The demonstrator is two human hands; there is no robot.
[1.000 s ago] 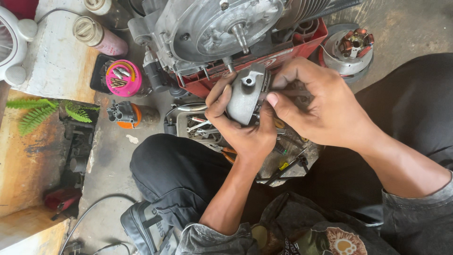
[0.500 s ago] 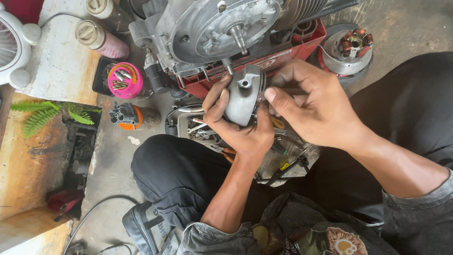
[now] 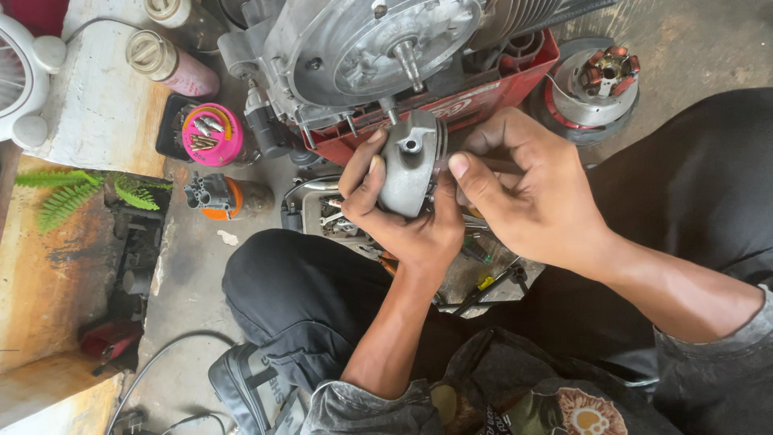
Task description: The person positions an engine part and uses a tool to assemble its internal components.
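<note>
Piston (image 3: 409, 165) sits just below the engine case (image 3: 362, 56), cupped firmly in your left hand (image 3: 403, 217); your right hand (image 3: 531, 193), pinched at its ring edge, should work gently, keeping the piston steady.

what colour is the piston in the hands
Dull silver-grey metal; the piston shows best in the head view, cupped in the left hand.

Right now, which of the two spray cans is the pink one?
The lower spray can, lying tilted on the white ledge. The other can sits at the top edge, not pink.
</note>
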